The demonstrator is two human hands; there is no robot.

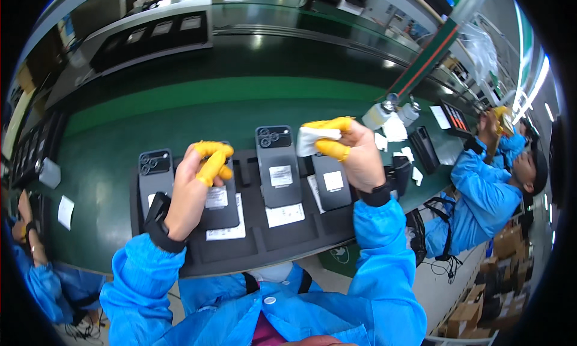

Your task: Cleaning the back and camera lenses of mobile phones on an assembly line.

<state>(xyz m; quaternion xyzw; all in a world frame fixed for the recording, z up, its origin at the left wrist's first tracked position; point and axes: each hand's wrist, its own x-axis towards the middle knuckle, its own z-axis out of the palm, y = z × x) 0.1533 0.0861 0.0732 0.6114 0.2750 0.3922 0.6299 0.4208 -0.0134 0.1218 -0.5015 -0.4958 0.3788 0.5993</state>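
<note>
My left hand (201, 171), with yellow finger cots, hovers with its fingers curled over a dark phone (219, 205) lying back-up in a black tray (240, 250). Whether it touches that phone I cannot tell. My right hand (348, 150), also in yellow cots, pinches a folded white wipe (312, 138) above another dark phone (330, 180) with a white label. Between my hands a third phone (277, 165) lies camera end away from me. One more phone (155, 171) sits at the tray's left. Black wrist straps sit on both my blue sleeves.
The tray rests on a green bench (180, 114). White bottles (384, 111) and white scraps (396, 132) stand at the right, near another phone (425, 149). A co-worker in blue (487, 189) works at the right; another person's arm (30, 238) shows at the left. Cardboard boxes (481, 298) sit on the floor.
</note>
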